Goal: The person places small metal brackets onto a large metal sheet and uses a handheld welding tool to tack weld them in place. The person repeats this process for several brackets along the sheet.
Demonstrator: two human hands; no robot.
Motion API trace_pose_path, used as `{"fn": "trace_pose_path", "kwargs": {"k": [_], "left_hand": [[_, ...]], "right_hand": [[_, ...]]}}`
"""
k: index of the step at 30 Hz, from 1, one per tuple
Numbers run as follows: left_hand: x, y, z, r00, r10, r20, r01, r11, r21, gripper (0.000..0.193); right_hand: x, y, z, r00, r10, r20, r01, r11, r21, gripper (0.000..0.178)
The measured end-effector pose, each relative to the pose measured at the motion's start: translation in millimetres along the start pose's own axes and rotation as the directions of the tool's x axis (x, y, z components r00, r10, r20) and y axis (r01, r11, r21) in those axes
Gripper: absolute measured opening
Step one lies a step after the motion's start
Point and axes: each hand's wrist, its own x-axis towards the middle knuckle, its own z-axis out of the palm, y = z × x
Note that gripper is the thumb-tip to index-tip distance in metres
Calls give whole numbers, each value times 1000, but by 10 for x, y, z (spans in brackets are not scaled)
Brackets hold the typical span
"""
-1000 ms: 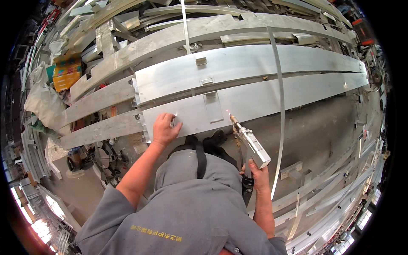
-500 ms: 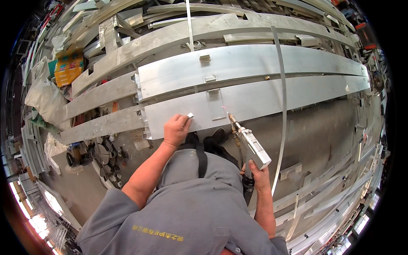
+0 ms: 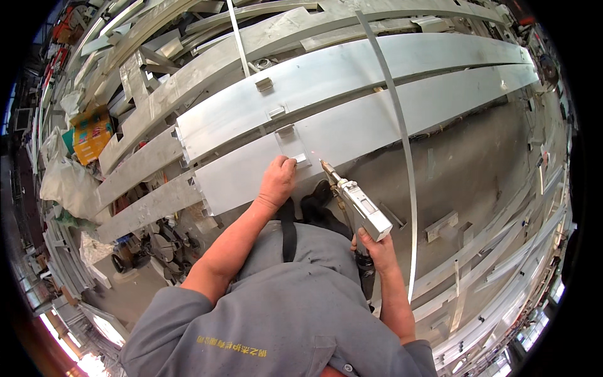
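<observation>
My left hand (image 3: 277, 182) pinches a small bright metal bracket (image 3: 299, 159) over the near flat metal beam (image 3: 358, 129). Whether the piece touches the beam is unclear. Another small bracket (image 3: 286, 131) stands on that beam a little farther off, inside a faintly marked rectangle. My right hand (image 3: 377, 251) is wrapped round the grip of a boxy silver handheld laser welding gun (image 3: 363, 210). Its copper-coloured nozzle points up and left at the beam, with a faint red spot just beyond the tip. The lower grip is partly hidden.
A second wide beam (image 3: 352, 66) lies parallel behind, carrying two small brackets. One long thin metal bar (image 3: 397, 113) crosses over both beams to the right. Stacked metal profiles (image 3: 239, 44) fill the back. A white plastic bag (image 3: 69, 179) and a cut-off machine (image 3: 164, 242) are at left.
My left hand has brought the bracket rightward, toward the marked rectangle and nearer the nozzle. The welding gun stays in my right hand, and the whole view has tilted and shifted.
</observation>
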Motion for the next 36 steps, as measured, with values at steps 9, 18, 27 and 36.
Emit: {"fn": "trace_pose_path", "kwargs": {"k": [9, 18, 27, 36], "left_hand": [[-5, 57, 43, 998, -13, 59, 10, 998, 54, 12], [-34, 61, 50, 996, -7, 87, 1, 998, 65, 14], [-44, 47, 74, 997, -3, 77, 0, 999, 46, 12], [-10, 107, 20, 992, -18, 127, 9, 997, 72, 14]], "right_hand": [[78, -63, -57, 998, 9, 69, -11, 999, 32, 32], [153, -55, -94, 993, 32, 116, -29, 999, -28, 32], [198, -101, -78, 993, 43, 110, -38, 998, -41, 34], [270, -111, -25, 991, 58, 122, -48, 996, -82, 31]]}}
